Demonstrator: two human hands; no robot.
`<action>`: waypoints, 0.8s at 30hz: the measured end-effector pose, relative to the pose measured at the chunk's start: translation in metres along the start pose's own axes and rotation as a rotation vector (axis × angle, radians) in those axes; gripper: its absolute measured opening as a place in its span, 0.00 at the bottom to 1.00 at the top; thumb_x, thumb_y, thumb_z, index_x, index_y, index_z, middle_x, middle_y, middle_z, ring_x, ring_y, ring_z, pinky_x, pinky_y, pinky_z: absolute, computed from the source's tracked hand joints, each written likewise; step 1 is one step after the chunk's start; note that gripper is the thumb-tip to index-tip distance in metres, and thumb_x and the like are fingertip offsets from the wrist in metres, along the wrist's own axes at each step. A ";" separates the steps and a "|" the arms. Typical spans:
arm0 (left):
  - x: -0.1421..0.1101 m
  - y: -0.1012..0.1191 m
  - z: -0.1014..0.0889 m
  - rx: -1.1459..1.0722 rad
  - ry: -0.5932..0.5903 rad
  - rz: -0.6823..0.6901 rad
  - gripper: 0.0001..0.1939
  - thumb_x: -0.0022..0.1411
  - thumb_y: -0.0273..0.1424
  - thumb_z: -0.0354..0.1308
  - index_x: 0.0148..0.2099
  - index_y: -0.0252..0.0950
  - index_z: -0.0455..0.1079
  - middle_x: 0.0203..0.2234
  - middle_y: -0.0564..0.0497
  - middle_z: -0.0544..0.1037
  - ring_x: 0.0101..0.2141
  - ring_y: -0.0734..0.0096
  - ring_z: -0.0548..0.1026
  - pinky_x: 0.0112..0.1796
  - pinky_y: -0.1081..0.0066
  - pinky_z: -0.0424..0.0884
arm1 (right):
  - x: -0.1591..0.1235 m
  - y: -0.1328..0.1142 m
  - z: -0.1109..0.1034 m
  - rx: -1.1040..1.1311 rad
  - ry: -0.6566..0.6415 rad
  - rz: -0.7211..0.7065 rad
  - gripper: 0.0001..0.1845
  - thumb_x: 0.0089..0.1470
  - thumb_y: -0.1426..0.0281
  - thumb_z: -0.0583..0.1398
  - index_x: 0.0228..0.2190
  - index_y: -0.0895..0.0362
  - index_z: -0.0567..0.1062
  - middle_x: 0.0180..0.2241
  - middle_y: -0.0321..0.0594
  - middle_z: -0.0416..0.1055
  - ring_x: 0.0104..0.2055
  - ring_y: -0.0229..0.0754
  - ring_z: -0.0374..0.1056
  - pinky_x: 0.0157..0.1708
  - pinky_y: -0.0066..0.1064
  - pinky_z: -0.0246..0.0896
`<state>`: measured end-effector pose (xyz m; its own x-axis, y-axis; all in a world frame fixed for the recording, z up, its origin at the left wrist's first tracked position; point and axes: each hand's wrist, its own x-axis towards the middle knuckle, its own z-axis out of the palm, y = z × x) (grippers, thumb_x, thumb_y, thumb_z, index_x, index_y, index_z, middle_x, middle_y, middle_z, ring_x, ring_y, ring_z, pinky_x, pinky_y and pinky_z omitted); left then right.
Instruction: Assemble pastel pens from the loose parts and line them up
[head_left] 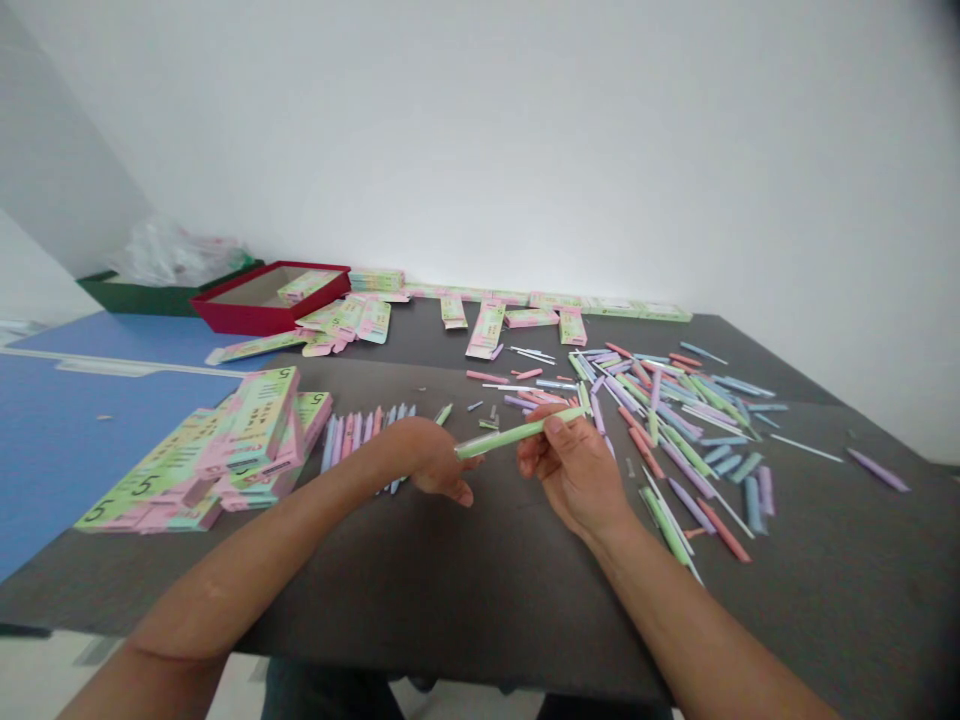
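- The right hand (574, 475) has its fingers (553, 428) closed around one end of a green rolled-paper tube (517, 433).
- The tube's far end reaches the loosely curled left hand (431, 458); contact is hard to tell.
- Loose pastel paper sticks (675, 430) lie scattered beyond the right fingers on the dark surface (450, 610).
- Printed paper sleeves (202, 465) lie stacked left of the left hand.

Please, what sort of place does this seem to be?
Probably a small hand-assembly workroom: pastel paper sticks lie scattered across a dark table, printed card packets are stacked beside them, and a red box holds another packet.
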<state>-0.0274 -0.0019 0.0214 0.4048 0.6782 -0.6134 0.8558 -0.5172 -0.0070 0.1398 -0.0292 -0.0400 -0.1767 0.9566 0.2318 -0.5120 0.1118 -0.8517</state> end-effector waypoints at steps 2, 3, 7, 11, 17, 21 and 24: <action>-0.002 0.002 -0.002 0.029 -0.053 -0.004 0.34 0.57 0.46 0.56 0.63 0.42 0.56 0.49 0.40 0.74 0.45 0.52 0.73 0.42 0.65 0.66 | 0.001 -0.002 -0.001 -0.017 0.008 -0.005 0.10 0.54 0.62 0.58 0.33 0.56 0.69 0.21 0.34 0.71 0.20 0.33 0.65 0.20 0.25 0.59; -0.003 0.003 -0.004 0.046 -0.081 -0.004 0.34 0.59 0.46 0.54 0.64 0.40 0.54 0.49 0.38 0.73 0.45 0.51 0.73 0.42 0.64 0.66 | 0.001 -0.004 -0.002 -0.024 0.014 -0.010 0.10 0.54 0.62 0.58 0.33 0.56 0.69 0.21 0.34 0.70 0.20 0.33 0.64 0.20 0.25 0.59; -0.004 0.005 -0.007 0.070 -0.127 0.029 0.34 0.62 0.44 0.50 0.65 0.33 0.51 0.50 0.32 0.71 0.46 0.48 0.72 0.41 0.61 0.67 | 0.004 -0.008 -0.008 -0.033 0.047 -0.039 0.10 0.54 0.62 0.57 0.34 0.56 0.69 0.20 0.33 0.70 0.19 0.33 0.63 0.19 0.25 0.58; -0.001 0.006 -0.006 0.071 -0.146 0.037 0.34 0.61 0.45 0.51 0.65 0.35 0.52 0.49 0.33 0.72 0.44 0.49 0.73 0.39 0.63 0.68 | 0.006 -0.007 -0.010 -0.021 0.048 -0.037 0.10 0.54 0.62 0.57 0.34 0.56 0.69 0.20 0.33 0.69 0.19 0.33 0.63 0.19 0.25 0.57; -0.001 0.009 -0.001 0.052 -0.132 -0.016 0.31 0.58 0.47 0.52 0.61 0.41 0.60 0.33 0.40 0.80 0.32 0.54 0.77 0.31 0.66 0.68 | 0.005 0.000 -0.004 -0.017 0.038 0.009 0.12 0.53 0.61 0.59 0.33 0.57 0.69 0.20 0.33 0.70 0.18 0.33 0.62 0.18 0.25 0.57; -0.001 0.008 -0.001 0.072 -0.160 -0.023 0.30 0.59 0.47 0.50 0.61 0.42 0.60 0.34 0.42 0.80 0.31 0.58 0.76 0.29 0.69 0.67 | 0.003 0.000 -0.001 -0.011 0.018 0.026 0.11 0.53 0.61 0.58 0.33 0.56 0.69 0.20 0.33 0.70 0.19 0.33 0.63 0.19 0.24 0.58; -0.001 0.006 -0.003 0.085 -0.170 -0.001 0.31 0.60 0.47 0.49 0.63 0.40 0.58 0.37 0.40 0.80 0.33 0.56 0.76 0.31 0.68 0.67 | 0.004 -0.004 -0.004 0.016 0.007 0.007 0.10 0.53 0.62 0.58 0.33 0.56 0.69 0.20 0.33 0.70 0.19 0.33 0.64 0.19 0.24 0.58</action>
<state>-0.0219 -0.0039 0.0247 0.3378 0.5846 -0.7377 0.8232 -0.5635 -0.0695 0.1440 -0.0244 -0.0375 -0.1746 0.9592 0.2222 -0.5244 0.1005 -0.8455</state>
